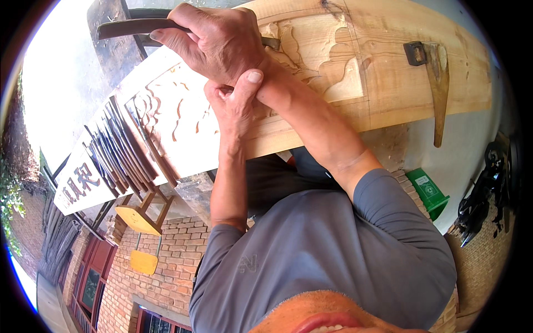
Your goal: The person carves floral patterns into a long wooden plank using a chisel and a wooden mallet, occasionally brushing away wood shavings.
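My right hand (219, 47) is closed round a dark, flat, slightly curved bar-like tool (130, 26), which sticks out to the left. A short metal end (271, 43) shows on the other side of that hand; I cannot tell if it belongs to the same tool. Just below, my left hand (233, 108) is curled with its thumb against my right wrist. Whatever its fingers hold, if anything, is hidden. Both hands are over a long pale wooden board (388, 105) with shallow relief carving and pencil lines.
Several long carving chisels (125, 147) lie in a row on the board's left part. On its right lies a hatchet-like tool (438, 83) with a wooden handle. A yellow stool (139, 219), a green bin (427, 191) and a black bundle (483, 194) stand lower down.
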A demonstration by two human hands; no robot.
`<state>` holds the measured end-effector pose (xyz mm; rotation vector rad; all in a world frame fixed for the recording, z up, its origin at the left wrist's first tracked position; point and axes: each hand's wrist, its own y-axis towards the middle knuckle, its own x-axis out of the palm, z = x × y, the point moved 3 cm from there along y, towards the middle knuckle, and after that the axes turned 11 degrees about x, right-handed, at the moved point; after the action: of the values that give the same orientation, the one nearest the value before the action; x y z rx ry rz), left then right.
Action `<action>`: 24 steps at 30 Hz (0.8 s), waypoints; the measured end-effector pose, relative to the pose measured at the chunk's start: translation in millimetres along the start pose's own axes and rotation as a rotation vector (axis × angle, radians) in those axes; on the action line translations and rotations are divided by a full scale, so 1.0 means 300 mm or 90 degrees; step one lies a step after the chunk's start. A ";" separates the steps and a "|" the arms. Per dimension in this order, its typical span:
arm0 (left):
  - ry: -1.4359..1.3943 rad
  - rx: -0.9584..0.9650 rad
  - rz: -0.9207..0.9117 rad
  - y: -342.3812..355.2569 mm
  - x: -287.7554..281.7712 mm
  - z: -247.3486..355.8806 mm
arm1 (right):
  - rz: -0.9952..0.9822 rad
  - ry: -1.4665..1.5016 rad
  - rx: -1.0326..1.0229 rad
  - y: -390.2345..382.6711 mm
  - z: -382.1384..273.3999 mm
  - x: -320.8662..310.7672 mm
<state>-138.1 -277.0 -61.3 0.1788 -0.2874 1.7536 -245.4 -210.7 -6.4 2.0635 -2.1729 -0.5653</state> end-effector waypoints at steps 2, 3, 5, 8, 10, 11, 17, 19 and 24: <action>-0.010 0.021 -0.008 0.004 0.011 0.004 | 0.021 -0.137 -0.082 -0.002 0.015 0.015; -0.014 0.028 -0.011 0.006 0.019 0.008 | 0.023 -0.138 -0.084 -0.011 0.023 0.016; -0.039 0.085 -0.046 -0.007 0.040 0.032 | -0.031 -0.195 -0.142 -0.039 -0.021 0.023; -0.054 0.167 -0.108 -0.057 0.035 0.020 | -0.102 -0.159 -0.179 -0.088 -0.079 0.024; -0.045 0.142 -0.116 -0.120 0.004 0.015 | -0.155 -0.144 -0.169 -0.146 -0.075 0.028; -0.037 0.108 -0.121 -0.179 -0.021 0.007 | -0.181 -0.190 -0.197 -0.174 -0.093 0.000; -0.082 -0.015 -0.117 -0.394 -0.027 0.194 | -0.361 -0.033 -0.253 -0.344 -0.104 -0.296; -0.003 -0.015 -0.227 -0.421 -0.077 0.183 | -0.396 0.009 -0.275 -0.392 -0.117 -0.347; 0.276 0.110 -0.242 -0.364 0.067 0.140 | -0.396 0.091 -0.268 -0.423 -0.212 -0.406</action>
<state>-36.9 -250.4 -5.5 -0.0267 0.2041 1.3923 -95.3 -106.3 33.6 2.3989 -1.1733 -0.8080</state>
